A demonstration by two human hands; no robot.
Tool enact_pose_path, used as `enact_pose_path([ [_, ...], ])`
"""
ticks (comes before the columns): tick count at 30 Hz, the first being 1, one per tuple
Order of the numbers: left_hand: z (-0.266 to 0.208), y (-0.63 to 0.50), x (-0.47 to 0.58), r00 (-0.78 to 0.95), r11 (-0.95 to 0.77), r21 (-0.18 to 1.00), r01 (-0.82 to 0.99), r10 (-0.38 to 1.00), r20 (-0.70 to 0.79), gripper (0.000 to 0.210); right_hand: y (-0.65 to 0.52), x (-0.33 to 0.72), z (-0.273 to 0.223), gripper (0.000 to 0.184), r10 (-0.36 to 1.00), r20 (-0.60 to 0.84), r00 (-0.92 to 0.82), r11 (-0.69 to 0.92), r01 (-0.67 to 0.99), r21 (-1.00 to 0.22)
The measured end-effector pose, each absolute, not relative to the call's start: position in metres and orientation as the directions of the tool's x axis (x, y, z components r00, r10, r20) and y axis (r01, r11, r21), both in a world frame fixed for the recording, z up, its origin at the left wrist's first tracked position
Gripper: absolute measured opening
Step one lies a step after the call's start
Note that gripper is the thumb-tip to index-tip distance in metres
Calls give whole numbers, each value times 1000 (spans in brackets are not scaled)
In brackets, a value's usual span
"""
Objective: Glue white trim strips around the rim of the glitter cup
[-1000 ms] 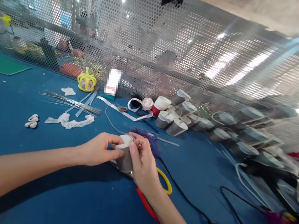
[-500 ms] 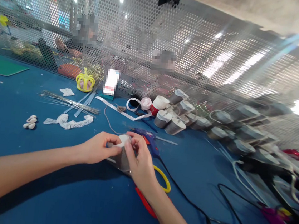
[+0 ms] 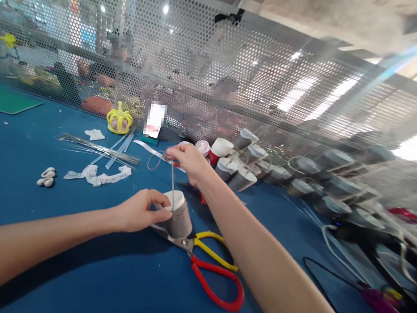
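Observation:
A small grey cup (image 3: 180, 219) with a white top leans in the middle of the table, above the scissors' blades. At its near left rim, my left hand (image 3: 142, 211) is closed, thumb and fingers gripping the edge. A thin grey cord (image 3: 173, 180) runs from that rim up to my right hand (image 3: 189, 162). The right fingers are pinched together on the cord, with a loop of it hanging to their left. Beside the cup lie scissors (image 3: 198, 248) with one yellow and one red handle.
Several similar grey cups (image 3: 243, 179) are grouped at back right before a perforated metal screen (image 3: 188, 69). Metal wires (image 3: 100, 148), crumpled white fabric (image 3: 97, 174) and a yellow crown (image 3: 119, 118) lie at back left. A black cable (image 3: 320, 285) crosses the right side.
My right hand has moved up and away from the cup, drawing the cord taut. My left hand stays at the rim. The scissors show more fully, and my right forearm now hides the glue gun.

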State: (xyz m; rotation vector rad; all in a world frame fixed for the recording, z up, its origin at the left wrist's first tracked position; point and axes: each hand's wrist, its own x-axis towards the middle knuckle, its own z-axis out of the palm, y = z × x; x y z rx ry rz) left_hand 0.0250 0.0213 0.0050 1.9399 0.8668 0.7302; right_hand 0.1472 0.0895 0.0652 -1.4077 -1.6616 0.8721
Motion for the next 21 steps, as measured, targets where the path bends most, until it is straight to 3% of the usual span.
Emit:
enact_pose_path([
  [4,4,22,27,600,-291,932,215,793,109,19,111,125,78,10,950,111,-292,248,489,-837],
  [7,1,24,28,579,-263,952,159,806,126,19,112,130,86,22,878,-1,-478,361,664,-655],
  [10,-1,26,27,532,-241,958,155,838,124,18,106,160,88,27,937,150,-316,348,793,-499],
  [17,1,28,25,505,-243,941,236,858,95,22,56,252,31,32,970,245,-7,114,898,-424],
  [21,-1,28,25,514,-277,922,270,852,105,23,44,271,-5,38,968,213,131,-20,889,-457],
])
